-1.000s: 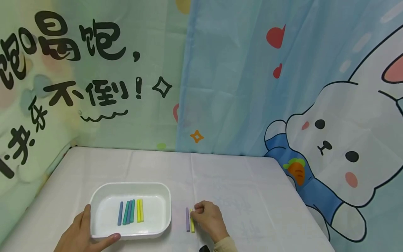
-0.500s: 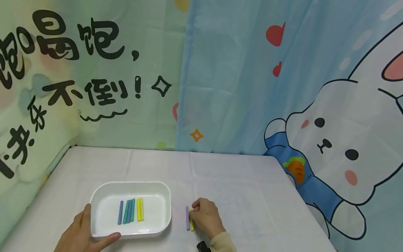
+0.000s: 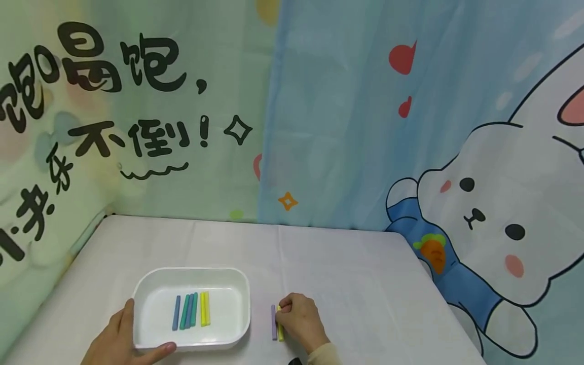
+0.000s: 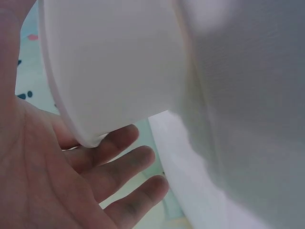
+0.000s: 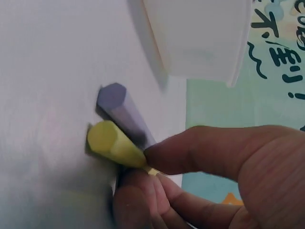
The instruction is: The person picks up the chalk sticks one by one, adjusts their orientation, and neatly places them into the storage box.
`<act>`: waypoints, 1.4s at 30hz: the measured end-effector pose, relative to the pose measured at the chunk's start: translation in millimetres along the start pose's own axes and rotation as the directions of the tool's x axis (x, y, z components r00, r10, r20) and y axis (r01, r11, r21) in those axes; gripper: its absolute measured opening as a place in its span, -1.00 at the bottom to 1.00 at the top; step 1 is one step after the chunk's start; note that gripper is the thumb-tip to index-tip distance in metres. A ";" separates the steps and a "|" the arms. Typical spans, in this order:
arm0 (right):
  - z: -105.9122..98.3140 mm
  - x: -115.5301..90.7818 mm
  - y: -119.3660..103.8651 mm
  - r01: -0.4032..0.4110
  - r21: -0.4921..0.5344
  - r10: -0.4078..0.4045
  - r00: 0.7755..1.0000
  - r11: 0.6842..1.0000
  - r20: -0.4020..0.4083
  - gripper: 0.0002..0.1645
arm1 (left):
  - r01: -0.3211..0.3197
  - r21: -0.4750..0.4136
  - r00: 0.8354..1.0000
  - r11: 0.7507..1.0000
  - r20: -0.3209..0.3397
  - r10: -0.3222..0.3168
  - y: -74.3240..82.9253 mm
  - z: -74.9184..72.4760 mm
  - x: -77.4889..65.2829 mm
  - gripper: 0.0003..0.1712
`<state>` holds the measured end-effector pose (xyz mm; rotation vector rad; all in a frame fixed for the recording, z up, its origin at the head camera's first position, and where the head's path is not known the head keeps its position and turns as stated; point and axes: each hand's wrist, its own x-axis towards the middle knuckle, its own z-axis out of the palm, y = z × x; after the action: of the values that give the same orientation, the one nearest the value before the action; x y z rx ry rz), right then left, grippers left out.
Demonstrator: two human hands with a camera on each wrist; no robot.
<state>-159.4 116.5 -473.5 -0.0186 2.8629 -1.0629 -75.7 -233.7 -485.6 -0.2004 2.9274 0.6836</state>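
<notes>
A white tray (image 3: 228,305) holds a row of blue, green and yellow chalk sticks (image 3: 191,310). My left hand (image 3: 114,337) rests against the tray's near left corner, thumb along the front rim. In the left wrist view its fingers (image 4: 121,176) spread loosely by the tray wall. To the right of the tray, my right hand (image 3: 302,322) pinches a yellow chalk stick (image 5: 110,139) between thumb and fingers. That stick lies close alongside a purple chalk stick (image 5: 123,107) on the table; the right hand partly hides both in the right wrist view.
A white cloth covers the table (image 3: 356,284). Behind it hangs a printed curtain (image 3: 328,126) with black lettering on the left and a cartoon rabbit (image 3: 493,213) on the right. A black object (image 3: 295,361) shows beside the right sleeve (image 3: 325,354).
The head view has shifted slightly. My right hand keeps its hold on the yellow chalk stick with almost no movement, and the left hand stays at the tray corner.
</notes>
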 end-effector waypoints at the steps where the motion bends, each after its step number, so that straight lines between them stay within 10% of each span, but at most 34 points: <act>1: -0.4 0.0 1.4 0.002 -0.001 -0.002 1.000 1.000 0.000 -0.86 | 0.001 0.000 1.000 1.000 0.008 -0.001 0.2 0.3 0.0 0.65; 22: -14.4 2.0 -0.1 -0.003 0.146 -0.001 1.000 0.989 0.025 -0.76 | 0.009 -0.010 1.000 1.000 0.010 -0.009 2.8 -3.2 -1.5 0.66; 42: -22.1 4.2 -53.1 -0.024 0.493 -0.035 0.993 0.870 0.109 -0.59 | -0.002 -0.011 1.000 1.000 -0.001 0.002 1.4 -0.8 -1.5 0.66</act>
<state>-166.5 90.4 -422.5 -0.0511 2.4073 -1.7010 -74.5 -232.7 -484.1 -0.1986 2.9257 0.7007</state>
